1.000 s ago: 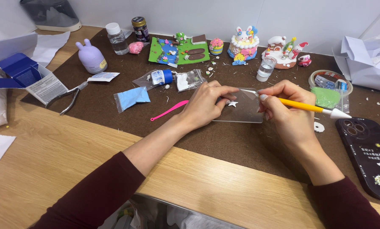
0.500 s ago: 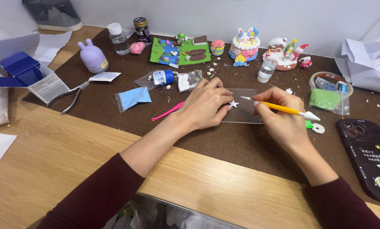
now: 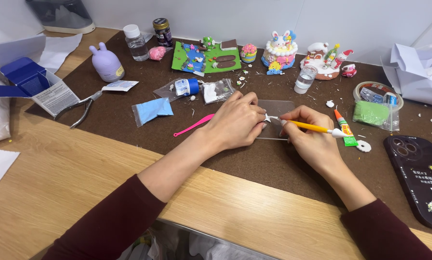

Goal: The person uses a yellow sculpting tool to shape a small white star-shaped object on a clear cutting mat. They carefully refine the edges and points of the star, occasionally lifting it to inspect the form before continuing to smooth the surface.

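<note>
A clear plastic sheet (image 3: 277, 107) lies on the brown mat (image 3: 254, 163). My left hand (image 3: 235, 120) rests on it and pinches a small white clay piece (image 3: 267, 118) at its fingertips. My right hand (image 3: 307, 137) grips a yellow modelling tool (image 3: 312, 126) with a white rear end, and the tool's tip touches the white piece. The two hands nearly meet over the sheet.
A pink tool (image 3: 192, 125), blue clay bag (image 3: 152, 110), pliers (image 3: 78, 107) and blue box (image 3: 25, 82) lie to the left. Clay figures (image 3: 278, 48), bottles (image 3: 136, 42) and a small glass (image 3: 304, 79) stand behind. Glue tube (image 3: 343, 129), green clay bag (image 3: 372, 113) and phone (image 3: 420, 173) lie right.
My right hand has slid left toward the left hand, bringing the yellow tool's tip onto the white piece. The left hand stays on the clear sheet.
</note>
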